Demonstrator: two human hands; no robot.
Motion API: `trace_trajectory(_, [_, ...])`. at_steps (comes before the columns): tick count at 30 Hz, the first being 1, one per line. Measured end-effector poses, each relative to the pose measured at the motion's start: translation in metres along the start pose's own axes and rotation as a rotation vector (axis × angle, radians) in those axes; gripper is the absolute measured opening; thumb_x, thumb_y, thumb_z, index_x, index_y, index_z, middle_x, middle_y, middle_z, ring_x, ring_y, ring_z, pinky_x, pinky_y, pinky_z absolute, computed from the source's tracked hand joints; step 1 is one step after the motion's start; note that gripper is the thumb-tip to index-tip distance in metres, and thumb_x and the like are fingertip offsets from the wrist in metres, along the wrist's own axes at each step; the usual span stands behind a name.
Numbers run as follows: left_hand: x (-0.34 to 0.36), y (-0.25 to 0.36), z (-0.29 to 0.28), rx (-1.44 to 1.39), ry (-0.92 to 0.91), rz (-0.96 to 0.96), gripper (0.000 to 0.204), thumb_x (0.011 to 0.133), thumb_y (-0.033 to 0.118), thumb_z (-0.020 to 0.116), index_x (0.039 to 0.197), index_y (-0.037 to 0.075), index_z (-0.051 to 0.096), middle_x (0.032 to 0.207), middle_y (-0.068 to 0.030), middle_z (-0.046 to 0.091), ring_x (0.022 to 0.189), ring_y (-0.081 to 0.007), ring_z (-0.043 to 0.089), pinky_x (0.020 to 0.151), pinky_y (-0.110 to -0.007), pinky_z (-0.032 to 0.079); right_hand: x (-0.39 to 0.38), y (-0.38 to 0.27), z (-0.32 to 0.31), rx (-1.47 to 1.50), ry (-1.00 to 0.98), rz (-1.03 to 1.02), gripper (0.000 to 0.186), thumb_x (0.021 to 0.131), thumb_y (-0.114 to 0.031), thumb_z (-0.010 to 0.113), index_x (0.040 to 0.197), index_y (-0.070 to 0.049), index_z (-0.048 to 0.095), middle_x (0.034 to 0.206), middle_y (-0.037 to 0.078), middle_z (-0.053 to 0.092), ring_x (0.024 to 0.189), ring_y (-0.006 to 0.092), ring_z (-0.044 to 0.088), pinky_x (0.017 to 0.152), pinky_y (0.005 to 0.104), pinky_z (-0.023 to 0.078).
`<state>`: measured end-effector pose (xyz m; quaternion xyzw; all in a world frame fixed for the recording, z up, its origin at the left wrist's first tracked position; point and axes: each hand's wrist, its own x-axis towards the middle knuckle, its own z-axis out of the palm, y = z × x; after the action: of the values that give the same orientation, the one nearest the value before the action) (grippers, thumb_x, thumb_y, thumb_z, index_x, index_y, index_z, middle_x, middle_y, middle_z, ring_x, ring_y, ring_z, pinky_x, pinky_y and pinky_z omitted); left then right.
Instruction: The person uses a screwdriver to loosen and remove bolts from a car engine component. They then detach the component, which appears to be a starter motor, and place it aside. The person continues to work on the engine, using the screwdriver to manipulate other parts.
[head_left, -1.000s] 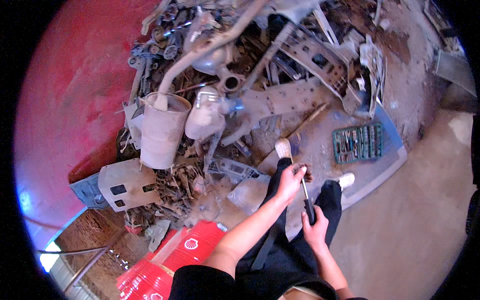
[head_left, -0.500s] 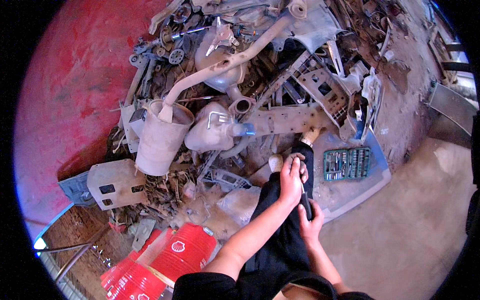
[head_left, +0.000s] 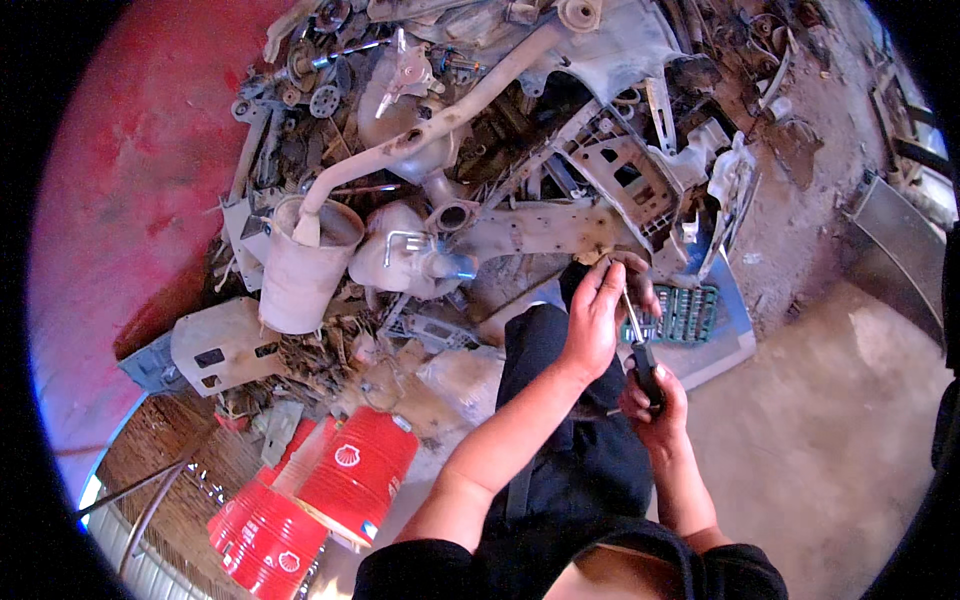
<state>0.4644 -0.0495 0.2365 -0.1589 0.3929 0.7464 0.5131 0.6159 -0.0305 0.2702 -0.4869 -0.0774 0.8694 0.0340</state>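
Above my lap, a screwdriver point(head_left: 645, 366) with a black handle and a bright metal shaft points away from me. My right hand point(head_left: 662, 408) is closed round the handle. At the far end of the shaft, my left hand point(head_left: 598, 318) has its thumb and fingers closed about the tip, and they hide whatever may be fitted there. Just beyond the hands lies an open green tool case point(head_left: 690, 312) with rows of small metal sockets and bits; my left fingers partly cover its left side.
A heap of dusty car parts spreads ahead, with a cylindrical muffler point(head_left: 308, 272), a long exhaust pipe point(head_left: 440, 125) and a perforated metal bracket point(head_left: 625, 175). Two red drums point(head_left: 365, 465) appear at lower left. The tool case rests on a grey panel point(head_left: 730, 350).
Both hands have come up closer to me with the screwdriver, whose shaft now shows more. My right hand has shifted right, and the view has swung slightly.
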Motion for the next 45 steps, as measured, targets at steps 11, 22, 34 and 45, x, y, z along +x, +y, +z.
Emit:
trace_trajectory(11, [0.042,0.043,-0.023,0.395,0.054,0.047,0.031,0.099,0.025,0.042,0.117,0.001,0.053,0.095,-0.0082,0.064,0.088,-0.0155,0.062,0.082,-0.029,0.049,0.044,-0.057,0.020,-0.614,0.011,-0.216,0.053,0.078,-0.032,0.064,0.115,0.003,0.051,0.076,0.002,0.053,0.060,0.0059,0.045,0.047,0.0192,0.031])
trace_trajectory(22, [0.104,0.075,-0.093,0.861,0.192,0.080,0.020,0.096,0.017,0.048,0.105,0.003,0.060,0.091,-0.0037,0.065,0.084,-0.0110,0.060,0.074,-0.025,0.048,0.106,-0.061,0.065,-0.627,0.099,-0.174,0.047,0.084,-0.018,0.061,0.123,0.004,0.047,0.074,-0.002,0.051,0.057,0.0039,0.042,0.049,0.0180,0.032])
trace_trajectory(34, [0.202,0.118,-0.178,1.692,0.215,0.204,0.018,0.089,0.014,0.054,0.100,0.002,0.062,0.095,-0.0139,0.067,0.091,-0.0251,0.064,0.084,-0.034,0.046,0.154,-0.045,0.051,-0.610,0.232,-0.059,0.042,0.086,-0.019,0.063,0.120,0.002,0.050,0.092,0.004,0.057,0.080,0.0092,0.052,0.072,0.0234,0.043])
trace_trajectory(45, [0.245,0.056,-0.251,1.975,0.189,0.351,0.024,0.086,0.016,0.056,0.103,0.000,0.061,0.101,-0.0191,0.061,0.100,-0.0348,0.056,0.089,-0.040,0.042,0.142,-0.022,-0.009,-0.585,0.401,-0.135,0.031,0.086,-0.016,0.060,0.112,0.001,0.054,0.083,0.003,0.055,0.075,0.0097,0.050,0.069,0.0248,0.042])
